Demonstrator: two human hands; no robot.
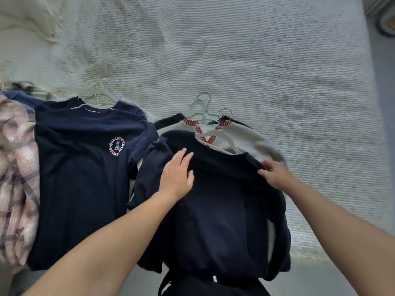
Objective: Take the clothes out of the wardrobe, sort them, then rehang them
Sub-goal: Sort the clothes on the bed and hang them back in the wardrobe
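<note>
A plain navy top (218, 210) on a white hanger (222, 138) lies on the bed, on top of a white sweater with red stitching (248, 133). My left hand (177, 174) rests flat on its left shoulder with straight fingers. My right hand (274, 174) pinches the fabric at its right shoulder. To the left lies a navy T-shirt with a round "Vacation" logo (85, 167) on white hangers (98, 99). A pink plaid shirt (17, 167) lies at the far left.
The clothes lie on a bed with a ribbed white cover (235, 60). A pillow (32, 16) sits at the top left. Teal and metal hanger hooks (203, 107) stick out above the white sweater. The bed's right edge meets the grey floor (382, 71).
</note>
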